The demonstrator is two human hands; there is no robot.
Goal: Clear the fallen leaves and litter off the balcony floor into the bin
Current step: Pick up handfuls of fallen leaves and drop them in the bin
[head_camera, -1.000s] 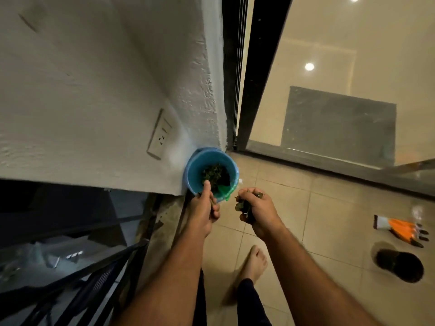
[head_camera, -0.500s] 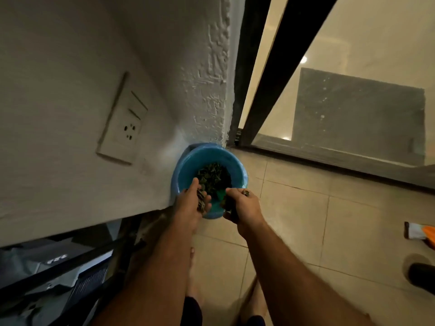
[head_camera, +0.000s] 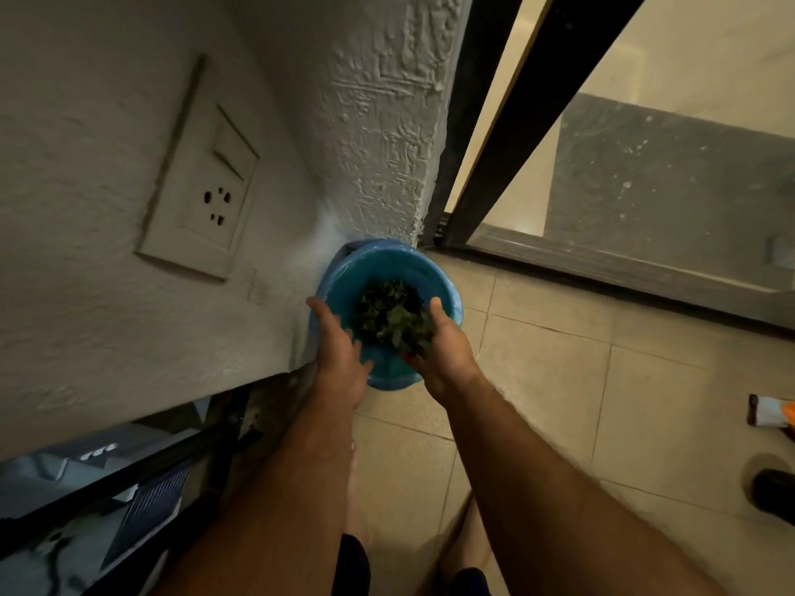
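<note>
A round blue bin (head_camera: 387, 262) stands on the tiled floor in the corner where the white wall meets the door frame. Dark green leaves (head_camera: 380, 309) fill its bottom. Both my hands are over the bin's near rim. My left hand (head_camera: 340, 352) is at the left side with its fingers straight and nothing in it. My right hand (head_camera: 445, 348) is at the right side, its fingers spread, and a clump of leaves (head_camera: 406, 331) lies loose against its palm over the bin's mouth.
A wall socket plate (head_camera: 202, 182) is on the white wall at left. The black door frame (head_camera: 516, 122) and glass run behind the bin. A white and orange glove (head_camera: 770, 415) and a dark round object (head_camera: 774, 492) lie at the right edge. A dark railing (head_camera: 129, 488) is at lower left.
I have come closer to the bin and both hands moved over its mouth. My right hand, which was gripping leaves, has spread its fingers, and my left hand has straightened out.
</note>
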